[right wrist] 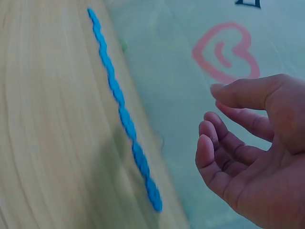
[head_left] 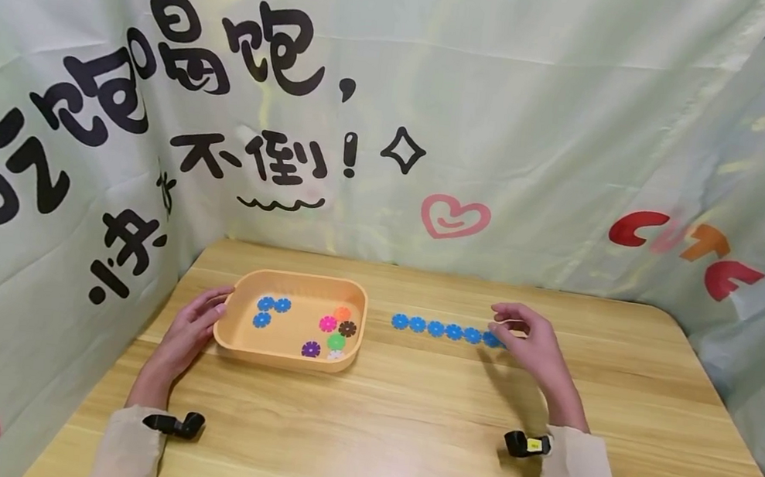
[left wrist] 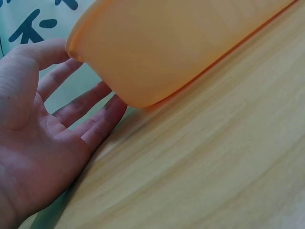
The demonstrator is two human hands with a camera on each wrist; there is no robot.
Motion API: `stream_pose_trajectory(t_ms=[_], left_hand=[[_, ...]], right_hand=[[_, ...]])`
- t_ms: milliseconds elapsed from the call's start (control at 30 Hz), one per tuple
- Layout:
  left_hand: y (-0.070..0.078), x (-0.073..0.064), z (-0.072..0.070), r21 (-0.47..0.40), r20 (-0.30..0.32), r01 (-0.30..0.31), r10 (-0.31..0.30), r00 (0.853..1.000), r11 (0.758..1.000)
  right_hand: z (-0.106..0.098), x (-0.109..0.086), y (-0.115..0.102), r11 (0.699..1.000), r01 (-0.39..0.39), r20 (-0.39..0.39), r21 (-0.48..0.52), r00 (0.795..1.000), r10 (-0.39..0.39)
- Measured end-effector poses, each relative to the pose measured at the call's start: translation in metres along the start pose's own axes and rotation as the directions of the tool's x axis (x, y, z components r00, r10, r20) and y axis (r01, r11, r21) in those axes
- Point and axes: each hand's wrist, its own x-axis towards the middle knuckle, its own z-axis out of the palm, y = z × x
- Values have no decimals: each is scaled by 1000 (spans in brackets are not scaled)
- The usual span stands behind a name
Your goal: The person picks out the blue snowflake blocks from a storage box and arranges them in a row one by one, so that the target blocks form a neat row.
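My left hand (head_left: 187,331) rests against the left end of an orange plastic basket (head_left: 286,360). In the left wrist view its fingers (left wrist: 81,107) lie fairly straight along the basket's end wall, and the thumb touches just under the rim. Inside the basket are three blue snowflake discs (head_left: 266,304) at the left. A row of blue snowflake discs (head_left: 436,329), linked end to end, lies on the table right of the basket. Over the row's right end hovers my right hand (head_left: 533,348); in the right wrist view its loosely bent fingers (right wrist: 238,150) hold nothing.
Several discs of other colours, among them a pink one (head_left: 327,324) and a purple one (head_left: 311,349), lie in the basket's right half. The wooden table (head_left: 361,438) meets a printed cloth backdrop (head_left: 544,170) along its back edge and left side.
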Motion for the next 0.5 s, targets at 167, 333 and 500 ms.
stream_pose_trajectory(t_ms=[167,333,500], left_hand=[[-1,-1,-2,-4,4,-7,7,1000,1000],[-1,0,-2,-2,3,-14,14,1000,1000],[-2,0,-2,-14,10,-19,19,1000,1000]], right_hand=[[14,3,-16,997,34,27,64,999,-36],[29,6,-29,996,43,57,79,997,-48],[47,4,-38,995,68,78,72,994,-74]])
